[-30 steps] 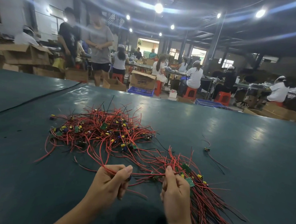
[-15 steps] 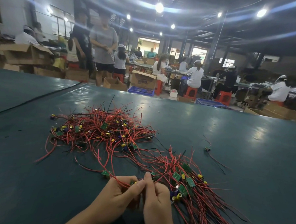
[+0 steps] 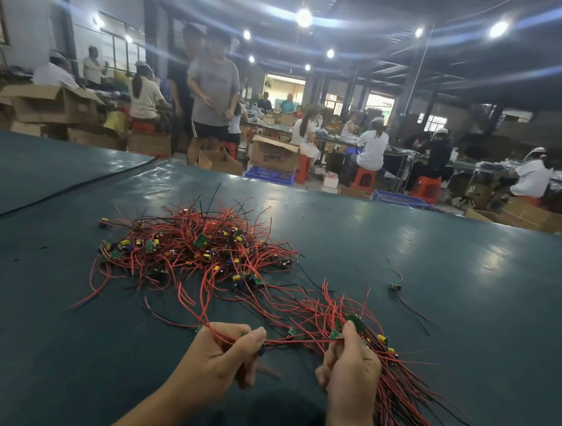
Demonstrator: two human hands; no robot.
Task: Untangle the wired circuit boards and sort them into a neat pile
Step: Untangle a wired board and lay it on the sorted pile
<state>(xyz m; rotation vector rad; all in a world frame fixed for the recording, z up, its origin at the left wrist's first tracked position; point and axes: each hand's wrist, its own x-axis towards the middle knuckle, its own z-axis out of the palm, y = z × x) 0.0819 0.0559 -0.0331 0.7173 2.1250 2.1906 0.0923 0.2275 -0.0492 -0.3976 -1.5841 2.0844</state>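
Observation:
A tangled heap of small green circuit boards [image 3: 193,250] with red and black wires lies on the dark green table [image 3: 449,260]. Nearer me on the right, a sorted bundle of wired boards [image 3: 404,388] fans out with its wires running down and right. My left hand [image 3: 223,350] grips a red wire and a small board. My right hand [image 3: 350,363] holds the head of the sorted bundle, thumb up against a green board. A red wire stretches taut between the two hands.
One stray wired board [image 3: 396,286] lies alone to the right. A black seam [image 3: 66,188] crosses the table at the far left. Beyond the far edge stand people, cardboard boxes [image 3: 273,153], blue crates and red stools.
My hands, close together half a second ago, have pulled apart sideways, drawing a red wire tight between them. A standing person in the background has walked to the right.

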